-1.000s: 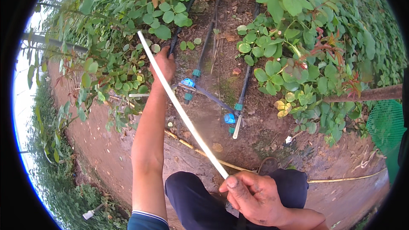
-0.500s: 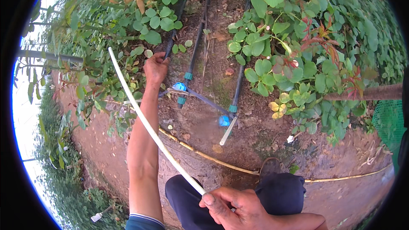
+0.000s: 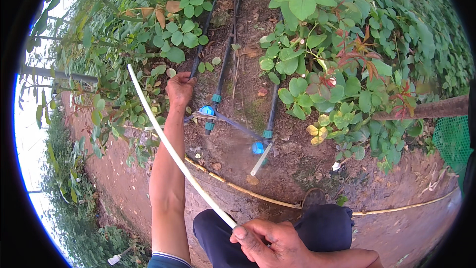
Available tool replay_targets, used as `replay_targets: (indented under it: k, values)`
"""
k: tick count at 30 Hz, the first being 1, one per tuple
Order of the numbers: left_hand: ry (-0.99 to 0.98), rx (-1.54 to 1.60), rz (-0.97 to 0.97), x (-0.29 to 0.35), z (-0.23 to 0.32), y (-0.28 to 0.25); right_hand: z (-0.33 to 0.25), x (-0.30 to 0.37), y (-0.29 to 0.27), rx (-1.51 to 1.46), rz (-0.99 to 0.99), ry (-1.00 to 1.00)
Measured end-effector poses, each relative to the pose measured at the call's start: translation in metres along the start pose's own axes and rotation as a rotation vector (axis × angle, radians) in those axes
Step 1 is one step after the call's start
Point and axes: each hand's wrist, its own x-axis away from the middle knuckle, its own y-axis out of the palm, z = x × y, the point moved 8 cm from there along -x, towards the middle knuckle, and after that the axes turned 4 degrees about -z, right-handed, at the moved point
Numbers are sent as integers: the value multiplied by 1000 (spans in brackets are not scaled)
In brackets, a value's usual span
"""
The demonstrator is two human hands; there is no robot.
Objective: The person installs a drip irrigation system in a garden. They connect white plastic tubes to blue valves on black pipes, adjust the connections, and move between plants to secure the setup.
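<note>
Two hands are busy here. I see the right hand [image 3: 277, 240] clenched around the lower end of a long white pipe [image 3: 173, 151], which rises slanted to the upper left, over the left forearm. The left hand [image 3: 179, 89] reaches to the black hose [image 3: 201, 44] on the soil, near a blue connector [image 3: 207, 110]; its grip I cannot tell.

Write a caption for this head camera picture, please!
Left hand grips a black hose in soil; right hand holds a white pipe.
</note>
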Motion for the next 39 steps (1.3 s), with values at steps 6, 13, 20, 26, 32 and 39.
replay_targets:
  k: [6, 13, 20, 26, 32, 39]
  values:
    - [55, -53, 51, 0, 0, -2, -12, -3, -2, 75, 68, -277]
    - [59, -53, 22, 2, 4, 1, -14, -3, -4, 117, 40, -222]
    - [41, -142, 41, 2, 5, -3, -13, -3, -5, 90, 51, -198]
    - [93, -383, 63, 33, 30, -16, -4, -4, -3, 9, 88, -78]
    - [29, -452, -40, 46, 39, -32, 1, -7, -2, -106, 94, -45]
    - [-2, 226, -123, 195, 3, -89, 2, -6, -13, -174, 198, -147]
